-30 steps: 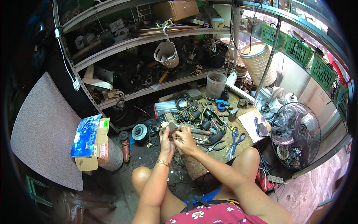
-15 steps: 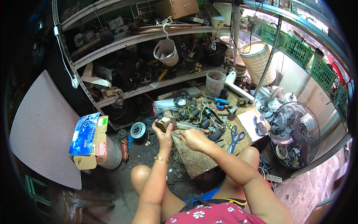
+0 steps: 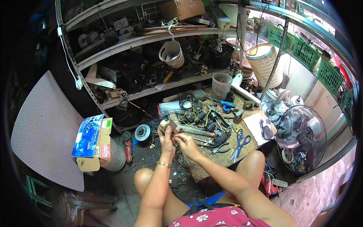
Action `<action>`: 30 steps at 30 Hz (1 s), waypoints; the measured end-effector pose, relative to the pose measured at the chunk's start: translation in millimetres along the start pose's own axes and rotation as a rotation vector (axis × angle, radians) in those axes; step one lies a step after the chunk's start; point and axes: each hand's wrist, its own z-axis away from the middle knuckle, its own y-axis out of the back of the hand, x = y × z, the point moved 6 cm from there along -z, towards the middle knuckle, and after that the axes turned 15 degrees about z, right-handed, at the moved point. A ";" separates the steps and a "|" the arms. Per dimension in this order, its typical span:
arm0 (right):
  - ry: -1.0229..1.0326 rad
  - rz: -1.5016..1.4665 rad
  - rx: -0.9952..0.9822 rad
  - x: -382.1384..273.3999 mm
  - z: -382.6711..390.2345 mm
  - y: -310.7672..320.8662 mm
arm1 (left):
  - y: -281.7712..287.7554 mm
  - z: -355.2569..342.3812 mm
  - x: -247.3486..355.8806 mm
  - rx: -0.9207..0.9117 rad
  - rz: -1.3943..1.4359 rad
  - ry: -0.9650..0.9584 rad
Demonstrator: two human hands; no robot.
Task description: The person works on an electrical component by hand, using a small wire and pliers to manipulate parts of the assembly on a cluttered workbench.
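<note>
My left hand point(image 3: 167, 143), with a gold wristband below it, grips a brown block-shaped part point(image 3: 172, 126) that has a pale, whitish bit at one end. It is held up at the near left corner of the wooden worktable point(image 3: 196, 166). Just beneath the block, my right hand point(image 3: 189, 146) has thumb and forefinger pinched together close to my left thumb. Whatever sits in that pinch is too small to make out. Dark-handled pliers point(image 3: 220, 148) and blue-handled scissors point(image 3: 239, 144) lie on the table to the right of my right hand.
Tangled wires and small motor parts point(image 3: 196, 113) cover the table's middle. A clear tub point(image 3: 221, 85) stands behind them. At the right is a fan with a wire guard point(image 3: 301, 138); at the left, a cardboard box point(image 3: 104, 142) on a bin. Metal shelves point(image 3: 151, 41) rise behind.
My right hand has shifted left and down, closing in under the block beside my left hand. The block has turned in my left hand. The pliers show more fully now.
</note>
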 end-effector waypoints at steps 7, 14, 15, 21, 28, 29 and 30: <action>-0.149 0.040 -0.289 8.7 -4.2 9.9 | -6.5 4.0 -2.6 -0.145 -0.201 -0.018; 0.499 0.341 -0.159 -59.0 -42.7 115.0 | -28.4 21.1 -16.2 -0.400 -0.102 0.352; 0.548 0.370 -0.218 -58.3 -44.7 113.7 | -30.9 23.6 -21.4 -0.449 -0.100 0.373; 0.733 0.667 -0.115 -50.8 -44.2 105.5 | -32.1 34.2 -36.2 -0.422 -0.076 0.444; 0.466 0.612 -0.009 -20.9 -46.5 104.1 | -27.4 29.7 -42.3 -0.445 -0.132 0.377; 0.684 0.661 0.046 -37.9 -43.5 110.7 | -25.5 31.7 -44.5 -0.456 -0.143 0.399; 0.836 0.749 -0.030 -37.5 -43.1 107.1 | -24.2 33.8 -48.0 -0.452 -0.098 0.433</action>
